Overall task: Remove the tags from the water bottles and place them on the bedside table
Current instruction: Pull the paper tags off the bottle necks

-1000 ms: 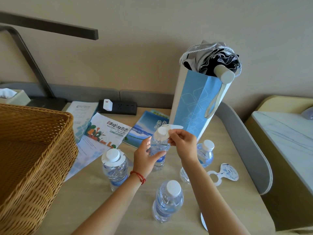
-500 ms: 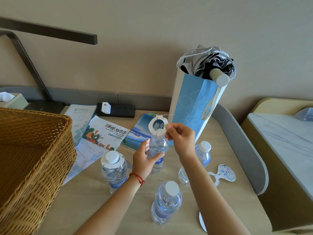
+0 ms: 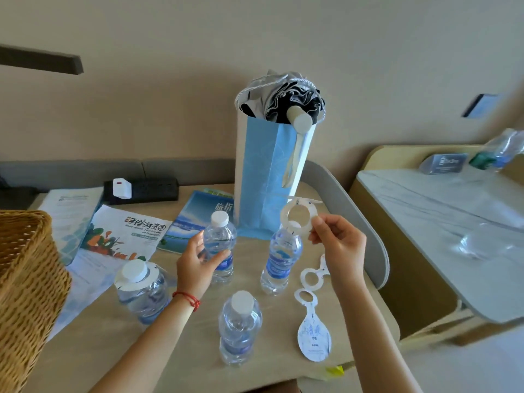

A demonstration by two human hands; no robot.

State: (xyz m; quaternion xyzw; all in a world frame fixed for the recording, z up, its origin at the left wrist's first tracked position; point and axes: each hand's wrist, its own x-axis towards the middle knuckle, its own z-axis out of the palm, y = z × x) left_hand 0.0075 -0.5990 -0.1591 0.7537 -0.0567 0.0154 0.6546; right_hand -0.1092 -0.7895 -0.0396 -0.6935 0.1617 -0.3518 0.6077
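The left hand (image 3: 198,262) is gripping a bottle (image 3: 219,245) to steady it on the bench (image 3: 181,347), while the right hand (image 3: 341,245) is pinching the freed tag (image 3: 296,218) above another bottle (image 3: 280,258), clear of two tags (image 3: 312,310) already lying alongside.

Now lifted clear of the bottle (image 3: 219,245) in the left hand (image 3: 195,265), with the cap bare, the tag (image 3: 296,219) pinched by the right hand (image 3: 338,246) hangs well to the right, in front of a second bottle (image 3: 279,258). A second ago still ringed round that neck, then raised just above it.
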